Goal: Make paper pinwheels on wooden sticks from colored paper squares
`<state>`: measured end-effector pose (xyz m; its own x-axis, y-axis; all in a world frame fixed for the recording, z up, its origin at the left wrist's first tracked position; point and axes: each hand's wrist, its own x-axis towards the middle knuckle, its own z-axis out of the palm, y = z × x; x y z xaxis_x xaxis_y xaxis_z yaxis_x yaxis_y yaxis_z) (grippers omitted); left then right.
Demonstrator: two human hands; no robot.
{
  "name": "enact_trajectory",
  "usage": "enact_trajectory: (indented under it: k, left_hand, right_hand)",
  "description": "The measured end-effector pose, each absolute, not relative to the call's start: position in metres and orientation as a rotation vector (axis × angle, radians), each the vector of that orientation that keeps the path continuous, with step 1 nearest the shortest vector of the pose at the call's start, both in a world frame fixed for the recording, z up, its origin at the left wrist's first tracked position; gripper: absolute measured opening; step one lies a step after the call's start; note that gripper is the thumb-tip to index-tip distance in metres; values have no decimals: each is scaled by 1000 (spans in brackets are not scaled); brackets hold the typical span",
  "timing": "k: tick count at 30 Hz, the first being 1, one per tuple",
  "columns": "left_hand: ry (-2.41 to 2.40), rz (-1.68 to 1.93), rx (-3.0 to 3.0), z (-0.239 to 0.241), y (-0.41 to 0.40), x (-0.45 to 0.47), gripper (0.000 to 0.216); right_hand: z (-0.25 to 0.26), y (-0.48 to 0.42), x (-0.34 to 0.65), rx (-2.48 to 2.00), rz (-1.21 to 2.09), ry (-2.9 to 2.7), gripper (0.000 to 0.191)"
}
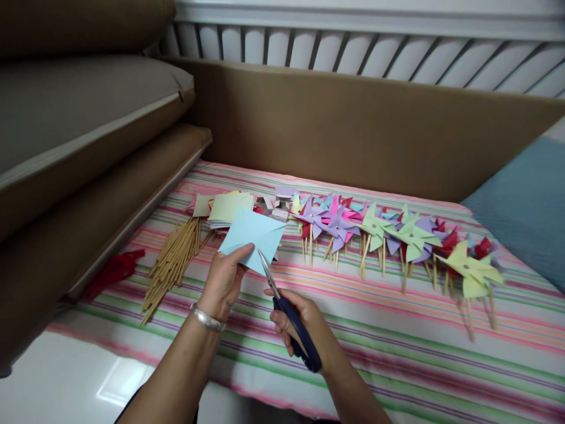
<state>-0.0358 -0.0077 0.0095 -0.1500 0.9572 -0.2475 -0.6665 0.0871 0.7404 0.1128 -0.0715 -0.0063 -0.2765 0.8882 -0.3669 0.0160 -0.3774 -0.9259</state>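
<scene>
Between thumb and fingers, my left hand (226, 274) pinches a light blue square of paper (258, 232) by its near side. A silver bracelet (209, 318) circles that wrist. My right hand (298, 321) is closed around the dark blue handles of a pair of scissors (300, 335). The blades point up and away, their tips at the lower edge of the paper by my left thumb. Just behind the blue square lies a stack of pale green and other coloured paper squares (230, 206).
Many finished paper pinwheels (338, 229) on sticks lie in a row to the right. Left are a bundle of wooden sticks (172, 259) and a red cloth or bag (115, 271). Stacked brown cushions (132, 165) and a brown backrest (335, 129) border the striped cloth (353, 318).
</scene>
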Motion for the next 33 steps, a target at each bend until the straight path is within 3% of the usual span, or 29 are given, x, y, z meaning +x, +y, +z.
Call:
enact_trajectory:
  k: [14, 33]
  left_hand:
    - [870, 1508, 389, 11, -8, -35, 33]
    - [866, 1514, 351, 10, -8, -35, 34]
  right_hand:
    - [-8, -69, 111, -1338, 1779, -1118, 72]
    - [-7, -71, 109, -1365, 1739, -1159, 67]
